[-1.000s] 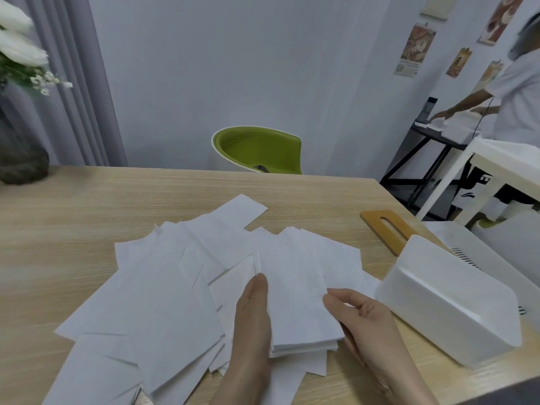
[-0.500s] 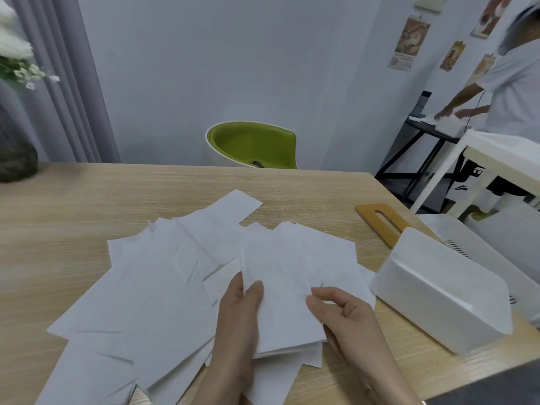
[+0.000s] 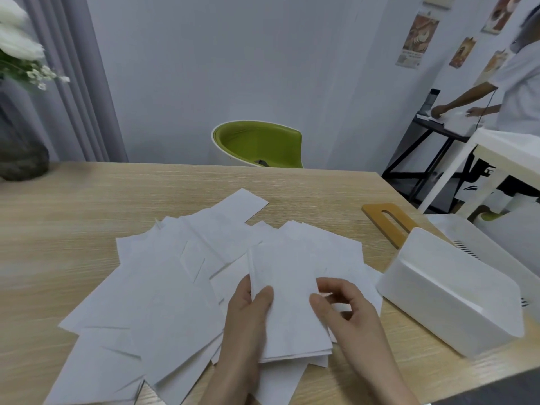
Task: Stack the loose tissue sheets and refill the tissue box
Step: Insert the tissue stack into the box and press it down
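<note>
Tissue stack (image 3: 289, 311): worktop (image 3: 87, 217) centre, gripped at 9 o'clock by left hand (image 3: 245, 325). Right hand (image 3: 347, 311) at 3 o'clock, fingers (image 3: 336, 287) curled, blurred; grasp unclear. Tissue box (image 3: 450, 293) further right, opening hidden.

My left hand (image 3: 248, 314) and my right hand (image 3: 347, 309) are both bare: I wear no gloves, and I see no ring on the fingers that show. My two forearms are also uncovered as far as the bottom edge of the view, with no sleeve on them. My nails are short and plain, without polish.
</note>
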A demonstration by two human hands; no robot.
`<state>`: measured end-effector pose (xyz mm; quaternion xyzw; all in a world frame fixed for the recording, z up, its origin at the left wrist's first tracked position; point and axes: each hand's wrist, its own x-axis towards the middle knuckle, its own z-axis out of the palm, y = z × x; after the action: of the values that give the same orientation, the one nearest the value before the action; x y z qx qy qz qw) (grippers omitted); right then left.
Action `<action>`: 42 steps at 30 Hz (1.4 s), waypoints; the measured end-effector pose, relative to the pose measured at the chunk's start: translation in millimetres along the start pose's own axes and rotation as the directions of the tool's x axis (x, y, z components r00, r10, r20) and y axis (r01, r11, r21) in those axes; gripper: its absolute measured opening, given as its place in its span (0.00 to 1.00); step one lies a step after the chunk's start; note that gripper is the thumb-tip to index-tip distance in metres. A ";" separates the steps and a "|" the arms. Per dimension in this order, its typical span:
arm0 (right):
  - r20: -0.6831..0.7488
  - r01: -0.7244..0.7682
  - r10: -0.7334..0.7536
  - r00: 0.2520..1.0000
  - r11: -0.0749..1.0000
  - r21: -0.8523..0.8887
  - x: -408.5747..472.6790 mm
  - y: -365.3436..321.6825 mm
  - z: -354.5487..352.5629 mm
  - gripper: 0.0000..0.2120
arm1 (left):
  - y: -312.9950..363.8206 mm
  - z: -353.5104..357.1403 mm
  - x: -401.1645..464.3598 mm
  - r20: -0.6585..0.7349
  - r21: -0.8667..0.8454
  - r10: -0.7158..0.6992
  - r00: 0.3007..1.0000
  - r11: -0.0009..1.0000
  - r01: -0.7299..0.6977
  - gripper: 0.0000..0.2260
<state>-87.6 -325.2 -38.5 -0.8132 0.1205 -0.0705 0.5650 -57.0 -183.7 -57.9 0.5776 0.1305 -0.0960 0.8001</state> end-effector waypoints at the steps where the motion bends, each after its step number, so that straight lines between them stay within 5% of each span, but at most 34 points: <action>1: 0.024 0.013 -0.014 1.000 1.000 0.014 0.0 -1.2 1.0 0.10 | 0.4 0.4 -0.4 0.010 -0.004 0.000 1.000 1.000 0.000 0.12; 7: 0.205 -0.042 0.007 0.979 0.985 0.165 -7.2 -0.1 14.8 0.27 | 2.5 9.4 -5.3 0.082 -0.014 0.029 0.996 1.000 -0.028 0.10; 12: 0.198 -0.038 -0.005 0.980 0.977 0.212 -7.1 2.4 13.7 0.31 | 1.8 9.7 -3.6 0.055 -0.019 0.049 0.997 0.999 -0.048 0.11; 21: 0.129 -0.006 -0.031 0.991 0.962 0.273 -3.7 1.1 10.9 0.29 | 4.5 19.8 -2.1 0.024 0.022 0.086 0.996 0.996 -0.086 0.16; 30: -0.021 0.030 -0.025 0.999 0.947 0.321 -12.3 6.5 0.3 0.31 | 1.9 50.1 3.2 -0.178 -0.195 0.074 0.981 0.975 -0.109 0.16; 36: -0.111 0.049 -0.008 0.994 0.927 0.371 -19.0 14.2 3.0 0.30 | 2.0 63.7 -5.9 -0.127 -0.215 0.079 0.989 0.971 -0.105 0.17; 42: -0.042 0.024 -0.009 0.999 0.923 0.384 -9.8 20.4 -17.8 0.32 | 13.2 38.6 7.2 -0.181 -0.205 0.083 0.980 0.971 -0.120 0.21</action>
<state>-103.9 -345.3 -51.2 -0.6860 0.1086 -0.1133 0.7104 -42.4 -216.2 -36.8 0.4997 0.1786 0.0099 0.8475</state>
